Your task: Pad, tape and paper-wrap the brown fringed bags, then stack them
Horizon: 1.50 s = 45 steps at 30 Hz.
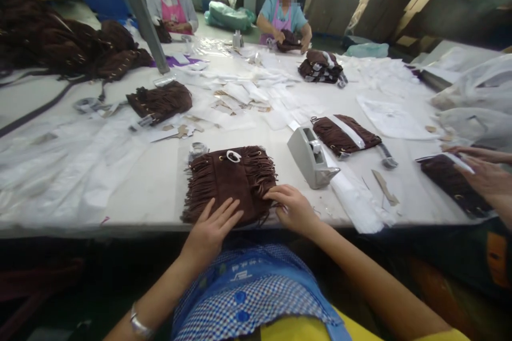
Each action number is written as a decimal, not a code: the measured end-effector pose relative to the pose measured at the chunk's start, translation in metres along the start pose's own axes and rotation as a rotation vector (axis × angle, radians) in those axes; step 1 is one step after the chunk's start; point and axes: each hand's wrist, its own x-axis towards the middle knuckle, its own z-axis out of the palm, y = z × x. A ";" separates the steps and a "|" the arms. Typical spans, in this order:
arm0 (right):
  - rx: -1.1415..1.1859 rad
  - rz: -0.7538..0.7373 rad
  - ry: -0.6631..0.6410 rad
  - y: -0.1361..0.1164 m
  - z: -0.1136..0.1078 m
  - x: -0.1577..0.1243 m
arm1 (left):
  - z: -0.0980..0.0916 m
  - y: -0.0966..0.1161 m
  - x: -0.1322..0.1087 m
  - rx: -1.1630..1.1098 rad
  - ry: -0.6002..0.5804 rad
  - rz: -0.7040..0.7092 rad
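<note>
A brown suede fringed bag lies flat at the near edge of the white table, with a white ring at its top. My left hand rests on the bag's lower edge, fingers stretched out flat. My right hand touches the bag's lower right corner, its fingers curled down on the fringe. Neither hand lifts anything.
A grey tape dispenser stands right of the bag. More brown bags lie around, with paper scraps between. A co-worker's hands work on a bag at the right. Two people work at the far end.
</note>
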 end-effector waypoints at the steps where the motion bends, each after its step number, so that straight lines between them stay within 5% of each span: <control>1: 0.035 0.034 0.073 -0.008 -0.004 0.002 | -0.001 0.006 -0.002 0.006 -0.012 -0.018; 3: 0.060 0.002 0.155 -0.022 -0.004 0.009 | 0.000 0.015 -0.007 0.017 -0.011 -0.045; 8: 0.000 -0.310 -0.073 0.003 0.018 0.021 | 0.013 0.013 -0.019 0.018 0.039 0.018; 12: -0.029 0.059 0.111 0.043 0.010 0.001 | 0.019 0.006 -0.026 -0.014 0.140 0.035; 14: -0.045 0.274 0.288 0.041 -0.001 -0.006 | 0.020 0.005 -0.026 -0.029 0.182 0.025; 16: -0.030 0.316 0.381 0.023 -0.007 -0.007 | 0.020 0.006 -0.025 -0.035 0.196 0.012; 20: 0.061 -0.132 0.080 -0.014 0.008 -0.003 | 0.018 0.006 -0.024 -0.035 0.175 0.001; 23: 0.046 -0.335 -0.134 -0.012 0.029 -0.008 | 0.011 0.008 -0.021 -0.067 0.157 -0.058; 30: 0.003 -0.334 0.002 0.001 0.042 -0.020 | 0.000 0.026 0.002 0.062 0.147 -0.178; 38: -0.067 -0.347 0.082 -0.003 0.058 -0.009 | 0.028 0.011 0.004 0.081 0.345 0.140; 41: -0.093 -0.299 -0.017 -0.006 0.051 0.004 | 0.027 0.001 0.004 0.091 0.343 0.173; 45: 0.135 -0.349 -0.365 -0.008 0.004 0.040 | 0.035 -0.008 0.002 0.085 0.357 0.216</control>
